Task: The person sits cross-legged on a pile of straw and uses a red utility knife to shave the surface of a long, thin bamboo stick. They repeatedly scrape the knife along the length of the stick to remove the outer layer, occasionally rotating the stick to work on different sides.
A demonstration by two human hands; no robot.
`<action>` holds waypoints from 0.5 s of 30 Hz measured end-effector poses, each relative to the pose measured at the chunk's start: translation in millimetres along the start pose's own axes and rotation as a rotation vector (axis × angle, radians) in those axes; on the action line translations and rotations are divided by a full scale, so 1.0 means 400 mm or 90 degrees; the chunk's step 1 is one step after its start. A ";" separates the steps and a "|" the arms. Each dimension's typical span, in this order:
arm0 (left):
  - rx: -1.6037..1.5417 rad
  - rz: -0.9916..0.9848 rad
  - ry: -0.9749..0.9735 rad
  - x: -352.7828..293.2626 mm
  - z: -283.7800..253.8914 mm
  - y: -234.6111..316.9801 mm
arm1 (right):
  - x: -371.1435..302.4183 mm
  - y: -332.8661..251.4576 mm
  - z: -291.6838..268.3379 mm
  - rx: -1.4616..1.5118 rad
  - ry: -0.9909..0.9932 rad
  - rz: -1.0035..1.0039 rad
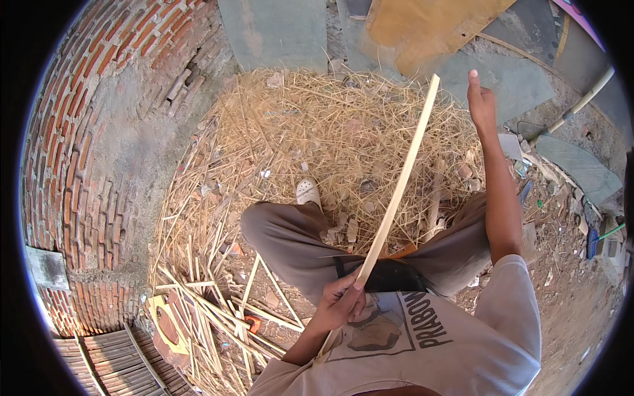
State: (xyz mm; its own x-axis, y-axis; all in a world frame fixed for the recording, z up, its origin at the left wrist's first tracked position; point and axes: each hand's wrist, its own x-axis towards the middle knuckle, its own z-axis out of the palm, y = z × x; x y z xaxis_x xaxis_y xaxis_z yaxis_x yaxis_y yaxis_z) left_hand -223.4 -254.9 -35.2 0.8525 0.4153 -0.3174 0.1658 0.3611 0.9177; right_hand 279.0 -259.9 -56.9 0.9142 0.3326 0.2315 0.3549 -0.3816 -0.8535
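Ground: dirt floor [581,310] under me, heaped with dry straw-like shavings [330,132], a curved brick wall [86,132] off to my left.
Strip: one long, pale, thin bamboo strip [403,178] slants from low by my lap up and away to the right, over my knees and the shavings.
Left hand: my left hand [340,302] is closed round the strip's near end, fingers curled about it and thumb pressed along it, just in front of my shirt.
Right hand: my right hand [481,99] is stretched far out and raised, fingers pressed together and pointing up; it sits just right of the strip's far tip, and I cannot tell whether it touches the tip.
Lap: I sit with bent knees in grey trousers [290,241]; a dark cloth [389,276] lies across my lap beneath the strip.
Foot: a pale clog [308,192] shows past my left knee, in the shavings.
Left of me: loose split slats [211,310] lie criss-crossed on the ground.
Farther off: flat grey slabs [277,30] and a brown board [422,23] lie beyond the heap.
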 end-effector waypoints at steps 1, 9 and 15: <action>-0.020 -0.014 0.010 0.010 -0.010 0.004 | -0.038 0.004 0.028 0.103 -0.053 -0.052; -0.001 -0.075 -0.037 0.063 -0.038 0.044 | -0.333 -0.168 0.108 0.282 -0.402 -0.037; 0.045 -0.090 -0.063 0.167 -0.075 0.006 | -0.300 -0.160 0.120 0.464 -0.463 0.247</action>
State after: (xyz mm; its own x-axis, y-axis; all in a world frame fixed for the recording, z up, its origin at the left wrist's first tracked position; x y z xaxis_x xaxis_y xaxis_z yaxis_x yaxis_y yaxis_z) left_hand -180.8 -201.1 -61.3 0.8626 0.2791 -0.4220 0.3182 0.3492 0.8814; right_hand 137.2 -234.0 -52.6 0.5203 0.8200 -0.2388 -0.3511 -0.0495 -0.9350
